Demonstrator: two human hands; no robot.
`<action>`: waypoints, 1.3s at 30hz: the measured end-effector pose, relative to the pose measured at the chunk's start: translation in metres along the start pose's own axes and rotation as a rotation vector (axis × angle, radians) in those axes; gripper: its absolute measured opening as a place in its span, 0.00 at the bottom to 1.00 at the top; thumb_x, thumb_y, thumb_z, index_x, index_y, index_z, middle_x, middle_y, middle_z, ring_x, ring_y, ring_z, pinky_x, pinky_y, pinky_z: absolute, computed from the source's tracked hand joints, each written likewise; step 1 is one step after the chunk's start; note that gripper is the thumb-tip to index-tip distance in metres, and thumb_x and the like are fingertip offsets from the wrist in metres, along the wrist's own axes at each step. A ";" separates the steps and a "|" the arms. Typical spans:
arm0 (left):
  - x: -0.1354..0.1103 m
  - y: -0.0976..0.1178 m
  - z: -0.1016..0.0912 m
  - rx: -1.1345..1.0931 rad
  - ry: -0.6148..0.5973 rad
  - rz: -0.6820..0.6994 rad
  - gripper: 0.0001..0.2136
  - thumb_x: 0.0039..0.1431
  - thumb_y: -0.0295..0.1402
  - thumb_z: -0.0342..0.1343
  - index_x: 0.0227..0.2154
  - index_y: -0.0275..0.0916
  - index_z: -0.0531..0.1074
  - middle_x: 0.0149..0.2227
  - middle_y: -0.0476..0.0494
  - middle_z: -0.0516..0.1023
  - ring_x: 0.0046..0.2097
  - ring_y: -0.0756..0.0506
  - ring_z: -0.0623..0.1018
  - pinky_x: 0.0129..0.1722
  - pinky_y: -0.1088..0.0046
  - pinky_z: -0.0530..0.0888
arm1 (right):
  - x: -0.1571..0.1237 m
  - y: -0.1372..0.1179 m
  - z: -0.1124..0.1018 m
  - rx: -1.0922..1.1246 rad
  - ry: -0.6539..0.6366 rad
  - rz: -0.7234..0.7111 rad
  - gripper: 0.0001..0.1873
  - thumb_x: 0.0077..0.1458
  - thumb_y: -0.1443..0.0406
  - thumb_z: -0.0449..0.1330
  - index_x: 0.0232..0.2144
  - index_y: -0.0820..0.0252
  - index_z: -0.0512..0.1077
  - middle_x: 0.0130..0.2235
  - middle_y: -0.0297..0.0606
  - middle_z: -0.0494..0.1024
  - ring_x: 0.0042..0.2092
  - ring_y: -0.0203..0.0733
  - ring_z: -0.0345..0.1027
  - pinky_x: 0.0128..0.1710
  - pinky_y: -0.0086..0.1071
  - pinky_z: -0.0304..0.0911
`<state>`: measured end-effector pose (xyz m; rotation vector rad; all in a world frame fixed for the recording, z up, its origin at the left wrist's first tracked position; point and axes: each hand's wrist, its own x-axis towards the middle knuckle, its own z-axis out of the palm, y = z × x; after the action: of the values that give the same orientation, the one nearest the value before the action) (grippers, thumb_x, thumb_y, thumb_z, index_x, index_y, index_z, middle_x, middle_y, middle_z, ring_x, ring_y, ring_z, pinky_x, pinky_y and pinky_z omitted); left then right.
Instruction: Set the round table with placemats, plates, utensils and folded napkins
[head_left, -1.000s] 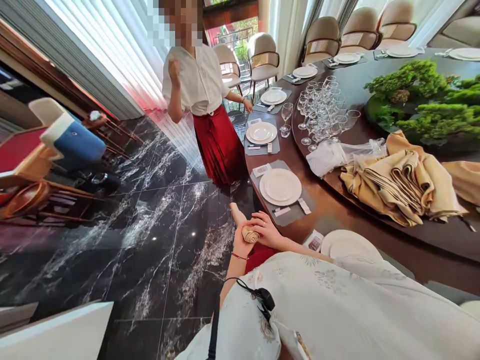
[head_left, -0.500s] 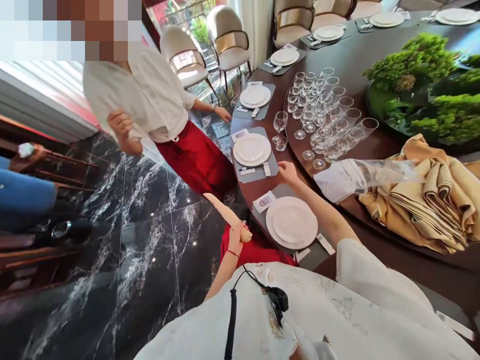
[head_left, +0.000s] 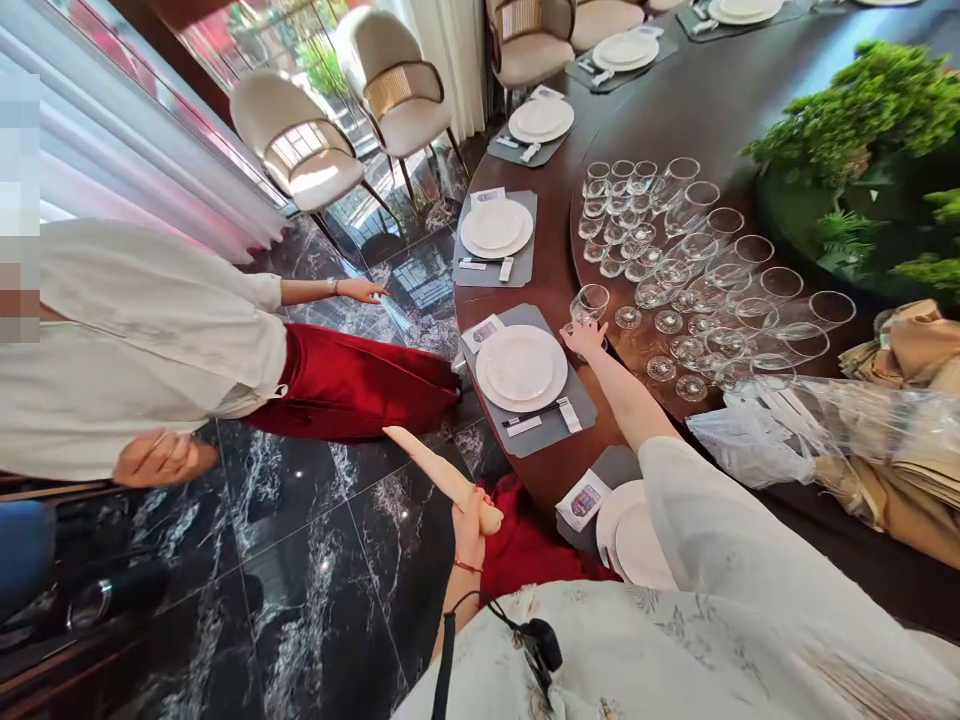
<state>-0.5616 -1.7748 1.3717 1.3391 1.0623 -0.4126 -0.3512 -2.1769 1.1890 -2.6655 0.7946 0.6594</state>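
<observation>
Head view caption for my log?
Left hand holds a rolled napkin; right hand reaches for a wine glass.

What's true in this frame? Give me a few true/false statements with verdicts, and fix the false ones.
1. The left hand grips a long cream napkin. True.
2. The right hand is on the folded napkin pile. False: it is at a wine glass.
3. A white plate sits on a grey place mat. True.
4. A co-worker's hand rests on the table. False: it is out over the marble floor, apart from the table.
</observation>
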 end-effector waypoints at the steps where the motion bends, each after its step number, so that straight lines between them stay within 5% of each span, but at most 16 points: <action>1: 0.002 0.004 0.003 -0.029 0.006 -0.001 0.12 0.38 0.29 0.65 0.27 0.41 0.69 0.21 0.53 0.69 0.24 0.51 0.72 0.28 0.72 0.73 | -0.003 0.003 0.004 0.011 0.033 -0.003 0.38 0.69 0.49 0.42 0.70 0.68 0.59 0.70 0.62 0.60 0.73 0.65 0.45 0.69 0.68 0.31; 8: 0.010 0.024 0.040 -0.096 -0.122 -0.073 0.18 0.34 0.30 0.67 0.31 0.36 0.69 0.23 0.53 0.71 0.24 0.53 0.72 0.26 0.77 0.71 | -0.039 0.025 0.010 -0.050 0.078 -0.038 0.32 0.69 0.60 0.43 0.71 0.64 0.58 0.68 0.57 0.64 0.71 0.60 0.50 0.69 0.68 0.34; 13: 0.011 0.024 0.053 -0.043 -0.218 -0.106 0.19 0.33 0.30 0.67 0.32 0.35 0.68 0.23 0.53 0.71 0.24 0.52 0.72 0.26 0.76 0.71 | -0.057 0.037 0.008 -0.069 0.011 -0.046 0.33 0.68 0.63 0.47 0.73 0.60 0.53 0.68 0.58 0.64 0.70 0.60 0.51 0.65 0.67 0.48; 16: 0.013 0.020 0.051 -0.017 -0.242 -0.100 0.19 0.33 0.31 0.67 0.31 0.35 0.68 0.23 0.52 0.71 0.24 0.53 0.72 0.26 0.76 0.70 | -0.067 0.045 0.010 -0.067 -0.002 -0.054 0.33 0.68 0.62 0.47 0.73 0.59 0.54 0.69 0.58 0.64 0.70 0.61 0.52 0.65 0.66 0.52; 21: 0.019 0.016 0.046 -0.029 -0.214 -0.073 0.19 0.33 0.31 0.67 0.31 0.34 0.68 0.23 0.53 0.71 0.24 0.53 0.72 0.27 0.76 0.71 | -0.069 0.048 0.006 -0.094 -0.029 -0.053 0.34 0.69 0.56 0.49 0.73 0.58 0.53 0.70 0.55 0.61 0.71 0.63 0.48 0.66 0.74 0.40; 28: 0.015 0.021 0.037 -0.078 -0.167 -0.088 0.19 0.36 0.29 0.67 0.33 0.36 0.67 0.24 0.54 0.71 0.24 0.53 0.72 0.27 0.76 0.70 | -0.067 0.050 0.001 -0.119 -0.071 -0.059 0.38 0.67 0.54 0.55 0.74 0.54 0.51 0.72 0.55 0.55 0.72 0.64 0.45 0.66 0.74 0.39; 32: 0.011 0.023 0.027 -0.053 -0.172 -0.106 0.17 0.37 0.29 0.66 0.32 0.36 0.67 0.22 0.55 0.69 0.23 0.53 0.71 0.26 0.77 0.70 | -0.089 0.063 0.013 -0.080 0.023 -0.012 0.36 0.69 0.55 0.49 0.74 0.57 0.49 0.75 0.52 0.47 0.73 0.62 0.41 0.68 0.68 0.44; 39: 0.004 0.014 0.018 -0.041 -0.192 -0.106 0.16 0.38 0.26 0.63 0.33 0.36 0.68 0.23 0.54 0.71 0.24 0.54 0.72 0.28 0.77 0.71 | -0.111 0.081 0.020 -0.038 0.029 -0.011 0.37 0.68 0.56 0.50 0.74 0.64 0.50 0.75 0.51 0.49 0.72 0.57 0.43 0.68 0.50 0.52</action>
<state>-0.5413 -1.7868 1.3742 1.1852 0.9787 -0.5838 -0.4870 -2.1857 1.2166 -2.7169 0.7821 0.6408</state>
